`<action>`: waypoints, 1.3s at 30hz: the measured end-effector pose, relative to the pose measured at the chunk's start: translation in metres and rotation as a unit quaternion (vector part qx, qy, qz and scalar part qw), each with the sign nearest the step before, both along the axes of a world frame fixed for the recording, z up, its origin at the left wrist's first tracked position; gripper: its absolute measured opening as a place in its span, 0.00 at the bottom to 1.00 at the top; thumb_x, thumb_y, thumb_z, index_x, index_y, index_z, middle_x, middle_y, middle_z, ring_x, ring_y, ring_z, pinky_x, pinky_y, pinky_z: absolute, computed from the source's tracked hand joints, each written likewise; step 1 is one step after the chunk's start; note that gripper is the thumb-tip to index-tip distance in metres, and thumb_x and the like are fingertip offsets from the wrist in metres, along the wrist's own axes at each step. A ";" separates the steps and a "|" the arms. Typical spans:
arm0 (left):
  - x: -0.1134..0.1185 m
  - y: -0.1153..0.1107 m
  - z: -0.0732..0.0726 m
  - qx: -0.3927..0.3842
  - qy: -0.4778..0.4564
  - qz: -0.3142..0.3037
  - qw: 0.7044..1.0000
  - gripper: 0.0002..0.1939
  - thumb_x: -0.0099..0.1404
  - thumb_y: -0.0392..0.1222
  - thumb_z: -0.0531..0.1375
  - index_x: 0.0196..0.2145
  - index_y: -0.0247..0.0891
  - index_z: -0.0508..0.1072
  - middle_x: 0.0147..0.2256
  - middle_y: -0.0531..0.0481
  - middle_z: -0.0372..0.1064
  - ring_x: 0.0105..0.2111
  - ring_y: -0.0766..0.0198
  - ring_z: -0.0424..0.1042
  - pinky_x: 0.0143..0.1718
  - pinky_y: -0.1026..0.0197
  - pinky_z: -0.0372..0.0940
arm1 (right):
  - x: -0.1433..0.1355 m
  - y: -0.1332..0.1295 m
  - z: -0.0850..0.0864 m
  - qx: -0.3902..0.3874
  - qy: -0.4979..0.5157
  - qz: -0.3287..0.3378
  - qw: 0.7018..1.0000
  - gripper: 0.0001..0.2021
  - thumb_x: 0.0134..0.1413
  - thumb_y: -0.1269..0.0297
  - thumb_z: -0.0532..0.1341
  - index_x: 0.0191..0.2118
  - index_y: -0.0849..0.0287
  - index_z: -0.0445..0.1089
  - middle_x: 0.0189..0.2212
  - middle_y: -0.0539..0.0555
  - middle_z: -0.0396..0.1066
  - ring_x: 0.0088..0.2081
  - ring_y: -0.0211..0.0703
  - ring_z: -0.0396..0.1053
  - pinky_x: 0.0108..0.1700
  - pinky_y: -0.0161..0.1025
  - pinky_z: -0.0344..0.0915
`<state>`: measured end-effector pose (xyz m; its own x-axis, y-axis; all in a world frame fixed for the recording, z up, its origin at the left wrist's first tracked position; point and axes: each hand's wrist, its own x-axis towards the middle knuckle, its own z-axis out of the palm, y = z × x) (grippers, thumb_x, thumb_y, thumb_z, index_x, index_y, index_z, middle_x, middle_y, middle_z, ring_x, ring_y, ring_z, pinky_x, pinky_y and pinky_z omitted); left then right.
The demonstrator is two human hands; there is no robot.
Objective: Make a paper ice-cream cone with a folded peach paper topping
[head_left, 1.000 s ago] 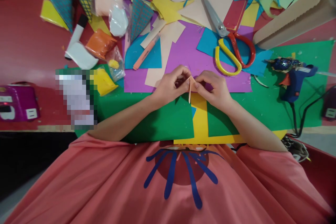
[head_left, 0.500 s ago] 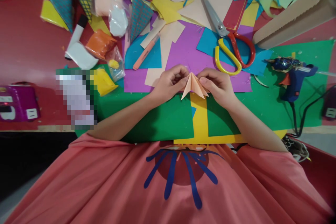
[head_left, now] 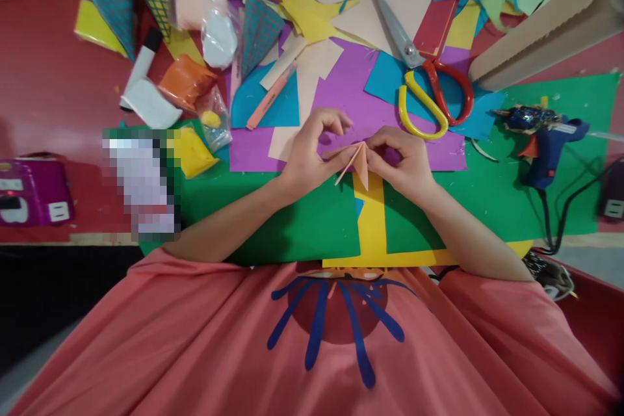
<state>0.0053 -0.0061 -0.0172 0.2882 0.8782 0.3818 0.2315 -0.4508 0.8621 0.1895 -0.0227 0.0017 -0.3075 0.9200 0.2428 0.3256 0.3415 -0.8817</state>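
Note:
A peach sheet of paper (head_left: 361, 168), folded into narrow pleats that meet at a point on top, is between my two hands above the green sheet. My right hand (head_left: 402, 156) pinches its right side between thumb and bent fingers. My left hand (head_left: 314, 153) has its thumb along the paper's left pleats, while its upper fingers are raised and curled away from the paper. Part of the left grip is hidden behind the thumb. Below the paper runs a yellow strip (head_left: 373, 221) across the green sheet (head_left: 292, 221).
Scissors (head_left: 414, 58) with red and yellow handles lie ahead on the right. A blue glue gun (head_left: 548, 156) with a cord is at far right. Bagged clay (head_left: 188, 81), patterned paper cones (head_left: 263, 29), a peach marker (head_left: 273, 94) and a purple sheet (head_left: 341, 97) lie ahead and left.
The pleated paper has closed up from a spread fan and turned. My left upper fingers have lifted off its top, and the left thumb has slid across its pleats.

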 end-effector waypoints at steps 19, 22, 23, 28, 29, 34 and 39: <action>-0.006 -0.003 0.005 0.116 0.101 0.023 0.988 0.16 0.66 0.59 0.53 0.36 0.47 0.71 0.45 0.48 0.66 0.46 0.59 0.67 0.49 0.50 0.64 | 0.000 -0.009 -0.006 0.196 -0.094 -0.068 0.974 0.05 0.59 0.64 0.58 0.32 0.55 0.68 0.25 0.51 0.69 0.28 0.39 0.65 0.31 0.41 0.62; -0.005 -0.003 0.004 0.154 0.098 0.017 0.983 0.15 0.65 0.59 0.55 0.36 0.46 0.71 0.45 0.47 0.66 0.46 0.59 0.67 0.47 0.52 0.65 | 0.001 -0.008 -0.010 0.248 -0.098 -0.053 0.962 0.03 0.59 0.64 0.59 0.35 0.54 0.68 0.27 0.51 0.71 0.30 0.41 0.66 0.32 0.41 0.62; -0.005 -0.003 0.003 0.168 0.092 0.013 0.981 0.15 0.63 0.59 0.57 0.37 0.46 0.71 0.45 0.47 0.66 0.45 0.59 0.67 0.46 0.52 0.65 | 0.002 -0.008 -0.011 0.259 -0.097 -0.046 0.960 0.03 0.59 0.63 0.59 0.36 0.53 0.69 0.28 0.51 0.71 0.30 0.41 0.66 0.32 0.42 0.62; -0.005 -0.001 0.002 0.179 0.069 0.002 0.981 0.14 0.61 0.56 0.61 0.37 0.45 0.70 0.44 0.46 0.65 0.44 0.60 0.66 0.42 0.54 0.66 | 0.004 -0.008 -0.017 0.222 -0.062 -0.018 0.973 0.05 0.58 0.57 0.61 0.36 0.51 0.70 0.28 0.50 0.71 0.32 0.41 0.67 0.35 0.43 0.62; -0.004 -0.001 0.002 0.179 0.064 0.002 0.982 0.12 0.62 0.55 0.61 0.37 0.45 0.70 0.44 0.46 0.65 0.44 0.60 0.66 0.42 0.54 0.66 | 0.005 -0.008 -0.017 0.212 -0.057 -0.017 0.976 0.06 0.57 0.56 0.62 0.36 0.51 0.70 0.28 0.50 0.71 0.32 0.42 0.67 0.36 0.44 0.62; -0.005 0.000 0.003 0.190 0.046 -0.009 0.981 0.11 0.62 0.53 0.62 0.39 0.48 0.70 0.43 0.48 0.66 0.43 0.60 0.65 0.42 0.53 0.64 | 0.006 -0.008 -0.016 0.234 -0.109 -0.031 0.966 0.04 0.58 0.59 0.61 0.36 0.51 0.71 0.28 0.51 0.70 0.32 0.42 0.68 0.35 0.44 0.63; -0.005 0.000 0.003 0.224 0.075 0.009 0.972 0.11 0.64 0.54 0.59 0.38 0.46 0.68 0.40 0.49 0.69 0.41 0.62 0.68 0.39 0.54 0.65 | 0.004 -0.009 -0.014 0.275 -0.104 -0.029 0.955 0.04 0.58 0.59 0.61 0.37 0.51 0.71 0.28 0.50 0.70 0.31 0.41 0.68 0.34 0.43 0.63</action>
